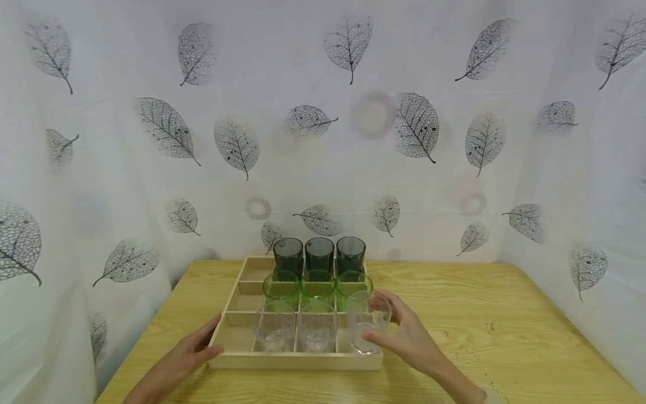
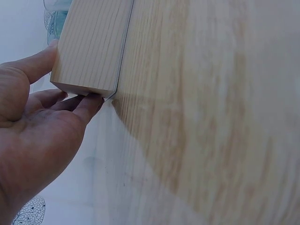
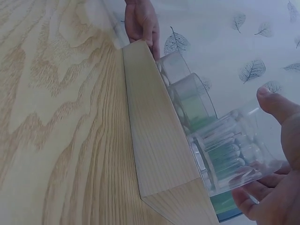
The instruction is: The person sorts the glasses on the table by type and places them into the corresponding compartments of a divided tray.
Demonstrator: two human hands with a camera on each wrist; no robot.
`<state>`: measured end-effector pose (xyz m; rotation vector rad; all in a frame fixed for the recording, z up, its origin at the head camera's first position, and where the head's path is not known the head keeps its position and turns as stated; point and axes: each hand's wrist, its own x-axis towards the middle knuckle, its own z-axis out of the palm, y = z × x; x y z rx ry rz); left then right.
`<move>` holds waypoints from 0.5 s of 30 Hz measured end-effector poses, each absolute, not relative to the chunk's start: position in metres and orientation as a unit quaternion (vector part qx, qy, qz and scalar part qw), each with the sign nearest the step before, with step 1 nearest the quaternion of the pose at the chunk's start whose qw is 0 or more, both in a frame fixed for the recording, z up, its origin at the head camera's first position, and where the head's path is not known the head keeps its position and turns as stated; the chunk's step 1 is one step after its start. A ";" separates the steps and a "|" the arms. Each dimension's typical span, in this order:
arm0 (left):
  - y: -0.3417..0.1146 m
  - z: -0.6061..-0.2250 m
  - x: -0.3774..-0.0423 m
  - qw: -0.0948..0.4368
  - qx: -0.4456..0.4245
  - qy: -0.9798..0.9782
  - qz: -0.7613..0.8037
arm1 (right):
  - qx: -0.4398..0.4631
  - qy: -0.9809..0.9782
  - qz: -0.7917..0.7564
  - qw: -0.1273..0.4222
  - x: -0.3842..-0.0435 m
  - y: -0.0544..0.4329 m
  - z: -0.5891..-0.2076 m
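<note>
A clear drinking glass (image 1: 370, 325) is in my right hand (image 1: 411, 339), with the thumb on its near side and the fingers on its far side. The right wrist view shows this glass (image 3: 234, 150) with its base at the tray's front rim, over the right end of the front row. My left hand (image 1: 176, 359) holds the front left corner of the wooden tray (image 1: 295, 362), thumb at the front and fingers along the side. Two more clear glasses, a middle one (image 1: 318, 328) and a left one (image 1: 275, 328), stand upright in the same row.
Three green glasses, one of them (image 1: 281, 289) leftmost, fill the middle row. Behind them stand three dark grey glasses, including a right one (image 1: 350, 252). The left column's compartments (image 1: 239, 331) show bare wood. A leaf-print curtain (image 1: 323, 168) surrounds the wooden table (image 1: 469, 320).
</note>
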<state>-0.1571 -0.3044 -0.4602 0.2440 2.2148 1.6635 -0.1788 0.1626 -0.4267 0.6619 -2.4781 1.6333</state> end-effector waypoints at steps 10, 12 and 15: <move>-0.304 -0.456 -0.158 0.194 0.090 0.772 0.598 | 0.212 -0.809 0.547 0.042 -0.186 0.152 -0.429; -0.304 -0.456 -0.158 0.194 0.092 0.772 0.598 | 0.211 -0.808 0.549 0.042 -0.186 0.151 -0.429; -0.304 -0.456 -0.159 0.193 0.093 0.773 0.597 | 0.208 -0.806 0.552 0.039 -0.186 0.151 -0.431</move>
